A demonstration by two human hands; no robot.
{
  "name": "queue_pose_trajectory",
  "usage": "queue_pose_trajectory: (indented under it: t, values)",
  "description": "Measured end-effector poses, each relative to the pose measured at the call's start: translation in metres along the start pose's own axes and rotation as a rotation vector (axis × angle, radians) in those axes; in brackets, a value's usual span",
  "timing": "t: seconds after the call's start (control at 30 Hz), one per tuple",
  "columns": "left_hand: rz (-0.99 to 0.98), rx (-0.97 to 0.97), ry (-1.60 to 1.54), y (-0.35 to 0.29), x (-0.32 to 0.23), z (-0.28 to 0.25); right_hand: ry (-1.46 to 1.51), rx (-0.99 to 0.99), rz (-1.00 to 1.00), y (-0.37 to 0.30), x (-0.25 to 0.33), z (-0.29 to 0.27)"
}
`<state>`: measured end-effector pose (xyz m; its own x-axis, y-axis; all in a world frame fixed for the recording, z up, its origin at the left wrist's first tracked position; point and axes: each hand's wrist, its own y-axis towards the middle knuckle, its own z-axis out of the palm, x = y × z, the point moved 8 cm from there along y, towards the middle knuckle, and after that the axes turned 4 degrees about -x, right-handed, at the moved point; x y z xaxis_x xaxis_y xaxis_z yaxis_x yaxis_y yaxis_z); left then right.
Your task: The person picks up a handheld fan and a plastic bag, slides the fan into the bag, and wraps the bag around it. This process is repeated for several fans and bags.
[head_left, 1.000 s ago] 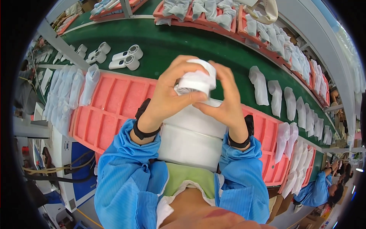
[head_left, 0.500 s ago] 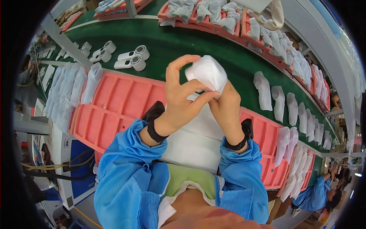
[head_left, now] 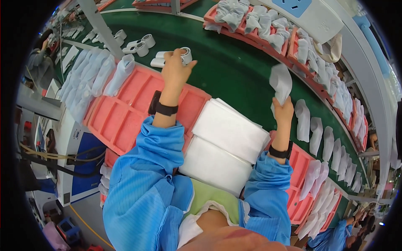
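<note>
- While the person's left hand (head_left: pixel 176 71) reaches out toward twelve o'clock across the dark green conveyor belt (head_left: pixel 234 71), its fingers curl round a white cylindrical plastic part (head_left: pixel 172 57) that lies on the belt, the thumb hooked over the far end; the grip looks closed on the piece, though the fingertips themselves are hidden behind it.
- The right hand (head_left: pixel 284 112) is raised at about two o'clock and pinches the lower end of a white soft pouch-like sleeve (head_left: pixel 280 83) between thumb and fingers, so the sleeve stands upright above the fist and clear of the belt.
- Between the two forearms, at six o'clock from the hands, sits a stack of white foam sheets (head_left: pixel 226 146), resting on the salmon-pink compartmented tray (head_left: pixel 125 113) that runs out toward nine o'clock.
- More white plastic parts (head_left: pixel 140 44) lie on the belt at eleven o'clock of the left hand, near it but apart.
- Rows of filled white sleeves (head_left: pixel 312 125) lie just beside the right hand at three to four o'clock.
- As a judgement: the pick goes best if the left hand takes the part squarely round its body, so that it cannot roll, while the right keeps the sleeve's mouth turned toward it and unpinched.
</note>
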<state>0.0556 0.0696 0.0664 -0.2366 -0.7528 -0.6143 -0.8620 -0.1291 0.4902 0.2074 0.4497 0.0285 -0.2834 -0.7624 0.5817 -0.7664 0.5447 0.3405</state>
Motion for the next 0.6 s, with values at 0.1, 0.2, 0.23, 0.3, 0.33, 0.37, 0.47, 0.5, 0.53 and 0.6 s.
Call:
queue_pose_trajectory:
  t: [0.1, 0.2, 0.23, 0.3, 0.33, 0.37, 0.47, 0.5, 0.53, 0.6]
  values:
    - [-0.198, 0.127, 0.12, -0.003, 0.055, 0.033, -0.443, 0.211, 0.209, 0.0, -0.076, 0.041]
    - [-0.144, 0.116, 0.116, -0.003, 0.062, 0.045, -0.446, -0.019, 0.066, -0.001, -0.048, 0.02]
    - [-0.117, 0.108, 0.116, -0.003, 0.061, 0.048, -0.443, -0.133, -0.007, -0.004, -0.03, 0.01]
    - [-0.1, 0.131, 0.121, -0.006, 0.052, 0.054, -0.282, -0.169, -0.152, -0.005, -0.001, 0.009]
    - [-0.093, 0.142, 0.135, -0.006, 0.049, 0.056, -0.108, -0.198, -0.31, -0.011, 0.026, 0.007]
    - [-0.086, 0.152, 0.149, -0.007, 0.046, 0.057, -0.111, -0.201, -0.302, -0.017, 0.039, 0.007]
    - [-0.051, 0.163, 0.102, -0.01, 0.043, 0.062, 0.111, -0.019, -0.397, -0.034, 0.083, 0.018]
    - [-0.037, 0.164, 0.079, -0.012, 0.04, 0.063, 0.128, 0.007, -0.423, -0.038, 0.088, 0.021]
    - [-0.031, 0.166, 0.076, -0.014, 0.037, 0.064, 0.144, 0.035, -0.45, -0.041, 0.092, 0.024]
    - [0.05, 0.193, 0.017, -0.02, 0.023, 0.067, 0.157, 0.058, -0.473, -0.044, 0.096, 0.026]
